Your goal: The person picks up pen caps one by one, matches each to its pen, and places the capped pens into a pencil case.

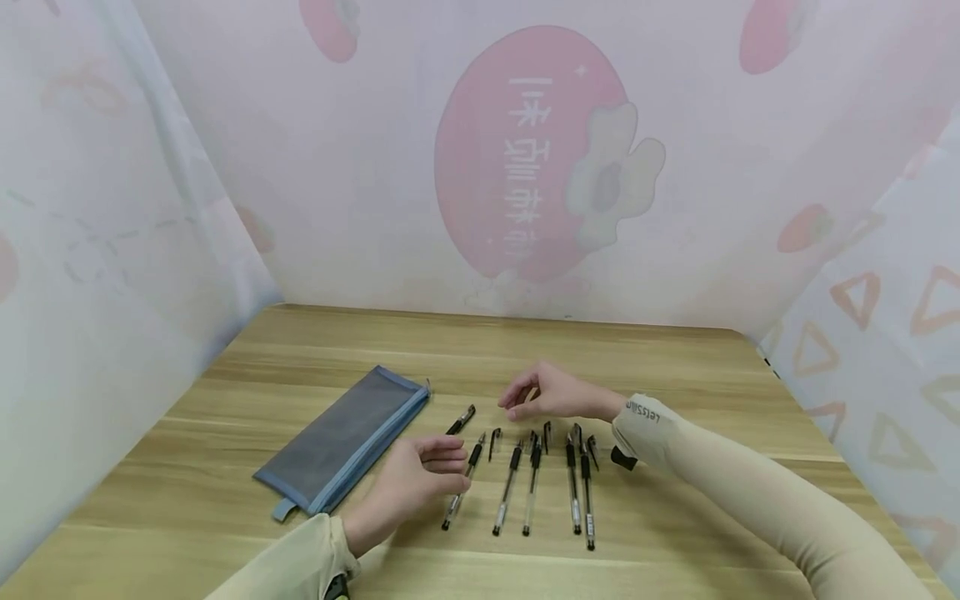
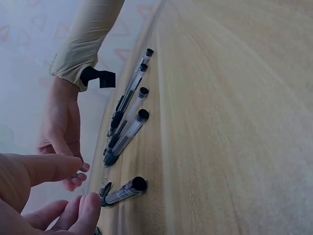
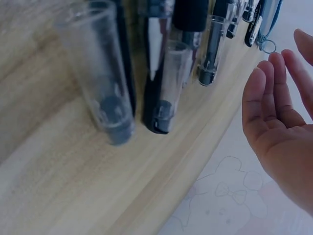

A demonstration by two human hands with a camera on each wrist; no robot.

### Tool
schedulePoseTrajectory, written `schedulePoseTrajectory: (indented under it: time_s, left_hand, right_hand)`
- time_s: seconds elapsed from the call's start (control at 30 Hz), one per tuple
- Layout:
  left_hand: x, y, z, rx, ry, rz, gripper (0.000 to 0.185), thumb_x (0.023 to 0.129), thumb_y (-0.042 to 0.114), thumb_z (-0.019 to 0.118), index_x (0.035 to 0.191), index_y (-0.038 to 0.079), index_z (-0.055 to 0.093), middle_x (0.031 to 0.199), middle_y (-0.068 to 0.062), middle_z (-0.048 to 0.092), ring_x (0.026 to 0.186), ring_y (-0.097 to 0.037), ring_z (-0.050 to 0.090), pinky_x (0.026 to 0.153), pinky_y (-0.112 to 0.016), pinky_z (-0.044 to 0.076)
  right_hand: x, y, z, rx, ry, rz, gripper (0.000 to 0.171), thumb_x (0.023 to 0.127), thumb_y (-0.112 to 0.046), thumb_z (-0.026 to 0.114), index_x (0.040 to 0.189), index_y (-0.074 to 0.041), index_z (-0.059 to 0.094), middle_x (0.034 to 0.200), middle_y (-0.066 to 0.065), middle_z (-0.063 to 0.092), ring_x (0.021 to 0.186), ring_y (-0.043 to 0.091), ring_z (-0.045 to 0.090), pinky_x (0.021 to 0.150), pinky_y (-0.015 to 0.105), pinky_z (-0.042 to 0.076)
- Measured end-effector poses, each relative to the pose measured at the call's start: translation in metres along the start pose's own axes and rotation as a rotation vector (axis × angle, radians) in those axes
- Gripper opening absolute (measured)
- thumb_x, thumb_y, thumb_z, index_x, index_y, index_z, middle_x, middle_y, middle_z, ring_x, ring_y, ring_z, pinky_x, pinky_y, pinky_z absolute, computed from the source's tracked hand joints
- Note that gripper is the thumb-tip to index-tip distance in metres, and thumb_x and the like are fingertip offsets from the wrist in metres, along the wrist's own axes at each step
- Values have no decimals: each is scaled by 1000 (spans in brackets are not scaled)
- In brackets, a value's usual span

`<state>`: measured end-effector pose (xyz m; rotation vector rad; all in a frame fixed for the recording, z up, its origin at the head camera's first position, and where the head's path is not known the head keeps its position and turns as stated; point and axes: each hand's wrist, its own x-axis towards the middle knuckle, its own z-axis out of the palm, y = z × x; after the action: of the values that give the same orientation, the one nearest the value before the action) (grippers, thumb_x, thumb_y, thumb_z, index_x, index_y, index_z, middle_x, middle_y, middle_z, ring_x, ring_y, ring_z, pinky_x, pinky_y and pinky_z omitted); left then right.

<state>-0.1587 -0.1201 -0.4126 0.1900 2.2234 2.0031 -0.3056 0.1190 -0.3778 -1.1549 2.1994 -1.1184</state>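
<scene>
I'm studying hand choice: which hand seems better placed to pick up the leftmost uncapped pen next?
Probably the left hand: it is close beside that uncapped pen, while the right hand hovers farther away.

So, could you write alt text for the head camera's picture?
A person's left hand is at the left end of a row of pens on a wooden table, the right hand beyond the row. Loose caps lie beside the pens; a gray-blue zippered pouch is at left, and a fruit-print backdrop is behind.

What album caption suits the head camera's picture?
A left hand and right hand near several pens and a grey pouch on a wooden table.
</scene>
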Motion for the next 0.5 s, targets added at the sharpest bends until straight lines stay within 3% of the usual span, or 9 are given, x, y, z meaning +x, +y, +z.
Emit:
schedulePoseTrajectory:
  time_s: [0.3,0.5]
  left_hand:
    - [0,-3,8,16,15,-39,69,72,-12,79,133,-15,48,122,-23,60,110,-36,60,90,-38,53]
    - [-1,-7,8,97,27,-44,68,71,-13,80,132,-14,50,118,-19,63,107,-33,62,88,-37,54]
  right_hand:
    - [-2,18,3,15,-17,-7,23,90,-8,73,111,2,71,102,14,70,91,29,64,78,33,55]
    - [-3,22,4,27,-51,-8,26,91,-9,72,115,0,69,101,9,69,93,25,64,82,36,54]
